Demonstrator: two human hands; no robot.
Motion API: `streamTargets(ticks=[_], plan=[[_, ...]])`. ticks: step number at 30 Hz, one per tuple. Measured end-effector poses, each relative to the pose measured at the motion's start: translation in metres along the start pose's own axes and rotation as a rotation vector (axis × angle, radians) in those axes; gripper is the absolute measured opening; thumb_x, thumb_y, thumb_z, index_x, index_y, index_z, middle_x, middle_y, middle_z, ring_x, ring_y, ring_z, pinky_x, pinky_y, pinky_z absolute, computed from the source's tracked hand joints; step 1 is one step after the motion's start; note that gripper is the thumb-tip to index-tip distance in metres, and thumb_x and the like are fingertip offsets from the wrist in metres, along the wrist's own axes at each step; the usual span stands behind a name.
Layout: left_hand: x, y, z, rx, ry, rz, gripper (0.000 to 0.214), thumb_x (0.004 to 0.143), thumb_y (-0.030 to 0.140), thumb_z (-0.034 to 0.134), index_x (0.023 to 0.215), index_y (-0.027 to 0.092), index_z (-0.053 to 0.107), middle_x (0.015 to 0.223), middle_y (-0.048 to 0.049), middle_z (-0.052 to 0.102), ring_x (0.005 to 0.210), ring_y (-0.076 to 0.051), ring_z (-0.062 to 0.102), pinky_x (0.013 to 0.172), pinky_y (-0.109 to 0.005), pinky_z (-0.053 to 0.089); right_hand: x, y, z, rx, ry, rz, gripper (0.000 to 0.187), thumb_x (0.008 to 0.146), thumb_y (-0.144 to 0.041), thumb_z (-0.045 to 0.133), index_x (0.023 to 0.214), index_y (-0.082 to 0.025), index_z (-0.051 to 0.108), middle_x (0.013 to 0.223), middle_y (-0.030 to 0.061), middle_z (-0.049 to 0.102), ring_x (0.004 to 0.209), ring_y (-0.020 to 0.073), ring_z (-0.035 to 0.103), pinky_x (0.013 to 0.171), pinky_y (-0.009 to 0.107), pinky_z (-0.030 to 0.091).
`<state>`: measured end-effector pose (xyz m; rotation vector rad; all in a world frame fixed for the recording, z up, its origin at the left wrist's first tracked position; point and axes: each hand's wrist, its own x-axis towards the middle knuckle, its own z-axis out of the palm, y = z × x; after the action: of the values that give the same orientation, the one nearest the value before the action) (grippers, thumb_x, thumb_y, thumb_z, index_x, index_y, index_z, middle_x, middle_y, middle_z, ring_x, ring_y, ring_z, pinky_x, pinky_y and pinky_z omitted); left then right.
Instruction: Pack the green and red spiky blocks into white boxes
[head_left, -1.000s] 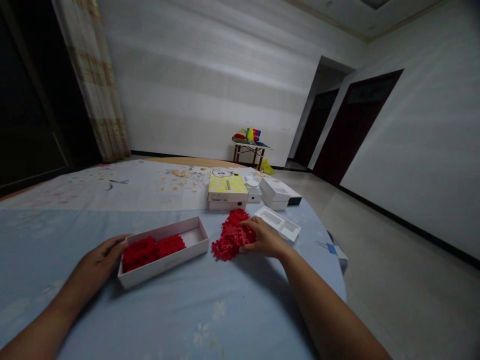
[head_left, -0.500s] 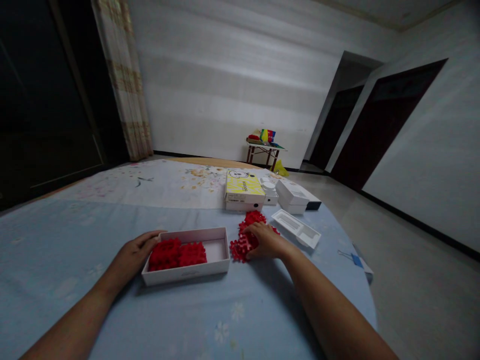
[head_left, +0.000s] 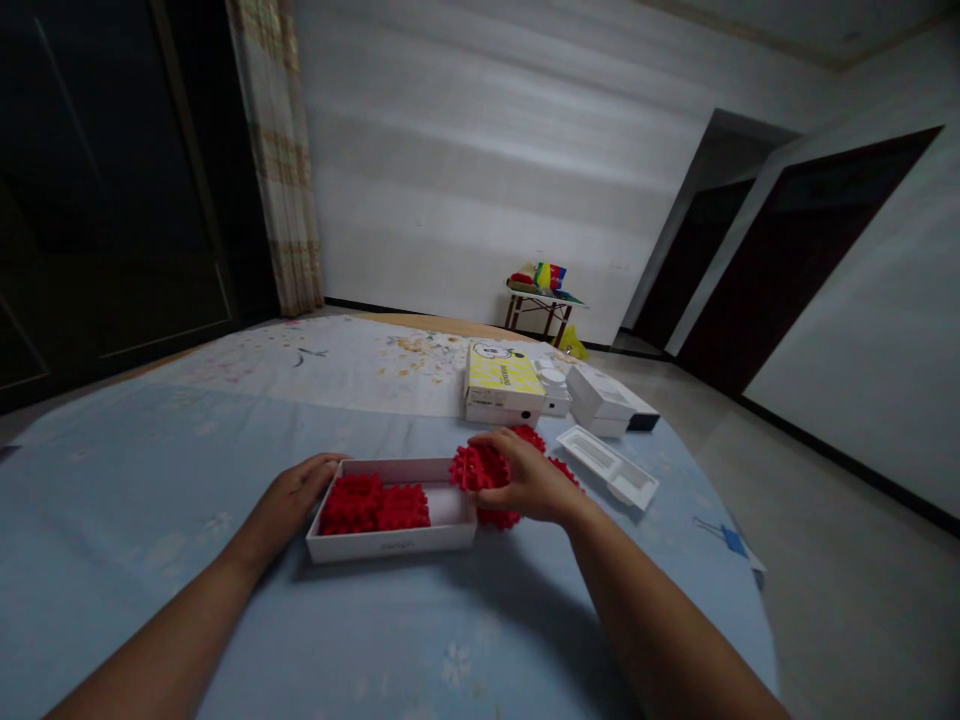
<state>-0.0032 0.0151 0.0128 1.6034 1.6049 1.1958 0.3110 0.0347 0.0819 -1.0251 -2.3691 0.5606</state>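
A shallow white box (head_left: 390,546) stands on the table with several red gears (head_left: 375,503) lying in its left and middle part. My left hand (head_left: 296,492) grips the box's left end, its fingers closed along the far left corner. Between the thumb and fingers of my right hand (head_left: 525,475) is a red gear (head_left: 480,467), raised over the box's right end. More red gears (head_left: 529,436) lie on the cloth beyond and beneath my right hand, which partly hides them.
Past the gears stands a yellow and white box (head_left: 502,385), with white boxes (head_left: 598,400) to its right. A white insert tray (head_left: 609,466) lies right of my right hand. Near the table's right edge is a blue binder clip (head_left: 733,541). A pale floral cloth (head_left: 187,480) covers the table.
My right hand has lifted a red gear from the pile and carried it left, over the box's right end. The left hand stays at the box. The view has shifted slightly.
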Motion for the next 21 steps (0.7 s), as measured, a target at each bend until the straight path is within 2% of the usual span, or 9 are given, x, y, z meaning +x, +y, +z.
streamTargets(ticks=[5, 10, 12, 16, 21], plan=[[-0.001, 0.001, -0.001, 0.02, 0.012, 0.01, 0.043, 0.075, 0.049, 0.043, 0.094, 0.018, 0.066, 0.097, -0.0028, 0.069, 0.095, -0.02, 0.06, 0.086, -0.026, 0.045, 0.027, -0.035, 0.027, -0.017, -0.136, -0.05, 0.065, 0.062, -0.041, 0.071, 0.12, -0.023, 0.049, 0.113, 0.0065, 0.052, 0.101, 0.0213, 0.05, 0.086, 0.033, 0.04], [-0.004, 0.004, -0.001, 0.005, -0.012, 0.018, 0.043, 0.077, 0.048, 0.041, 0.098, 0.018, 0.065, 0.098, -0.0027, 0.069, 0.093, -0.02, 0.06, 0.086, -0.028, 0.044, 0.044, -0.038, 0.045, 0.004, -0.219, -0.063, 0.072, 0.057, -0.052, 0.072, 0.119, -0.023, 0.051, 0.112, 0.007, 0.053, 0.099, 0.0217, 0.051, 0.085, 0.033, 0.041], [-0.003, 0.003, -0.001, -0.002, -0.022, 0.019, 0.043, 0.078, 0.048, 0.04, 0.098, 0.019, 0.064, 0.099, -0.0033, 0.068, 0.094, -0.02, 0.06, 0.088, -0.029, 0.043, 0.044, -0.033, 0.042, 0.03, -0.188, -0.055, 0.074, 0.056, -0.052, 0.072, 0.12, -0.022, 0.051, 0.113, 0.0073, 0.053, 0.099, 0.0214, 0.051, 0.086, 0.033, 0.04], [-0.002, 0.001, 0.001, -0.016, -0.024, 0.023, 0.044, 0.078, 0.048, 0.04, 0.099, 0.018, 0.064, 0.101, -0.0047, 0.068, 0.096, -0.02, 0.059, 0.09, -0.031, 0.041, 0.038, -0.019, 0.022, -0.014, -0.136, -0.001, 0.071, 0.061, -0.049, 0.071, 0.122, -0.02, 0.049, 0.115, 0.0083, 0.053, 0.104, 0.022, 0.05, 0.089, 0.033, 0.038], [-0.003, 0.005, 0.001, -0.034, -0.011, -0.004, 0.045, 0.076, 0.05, 0.042, 0.097, 0.017, 0.065, 0.096, -0.0039, 0.069, 0.094, -0.021, 0.06, 0.086, -0.03, 0.044, 0.036, -0.016, 0.007, -0.301, -0.322, 0.016, 0.068, 0.06, -0.049, 0.07, 0.12, -0.02, 0.052, 0.114, 0.0115, 0.054, 0.105, 0.0285, 0.048, 0.088, 0.04, 0.036]])
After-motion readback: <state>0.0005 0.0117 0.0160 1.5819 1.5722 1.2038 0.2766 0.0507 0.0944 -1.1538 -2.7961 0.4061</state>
